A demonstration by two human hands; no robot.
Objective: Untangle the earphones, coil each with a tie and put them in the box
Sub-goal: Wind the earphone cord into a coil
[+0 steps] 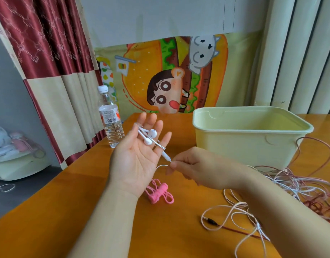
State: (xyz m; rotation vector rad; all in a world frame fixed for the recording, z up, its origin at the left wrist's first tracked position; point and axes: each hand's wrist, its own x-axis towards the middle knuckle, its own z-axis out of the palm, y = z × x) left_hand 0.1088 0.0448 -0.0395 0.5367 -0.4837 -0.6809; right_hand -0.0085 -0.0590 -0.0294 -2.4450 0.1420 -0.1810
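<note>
Two white plastic earbuds (150, 137) lie across the straight, spread fingers (159, 127) of the left hand (136, 161), which is held palm up above the orange wooden worktop (67, 211). Their thin white cable (165, 155) runs down past the little finger to the right hand (194, 168), whose fingers (169, 171) pinch it narrowly just beside the left palm.

The buds are only resting, not gripped, so a sharp tug from the right hand could drag them off the palm. The cable's far end seems to lead back towards the loose tangle of pink, white and dark red cables (300, 183) lying against the box's right side. Winding before it is free would likely pull that heap along or tighten a knot. The right forearm hovers over those strands and could snag them.

A pink earphone bundle, already coiled (159, 192), lies on the worktop below the hands, not yet boxed. The open pale green plastic box (235, 146) stands near on the right, its mouth unobstructed. A clear plastic water bottle (111, 120) stands by the worktop's left edge, where a wide sweep could topple it. Bare worktop lies on the near left.
</note>
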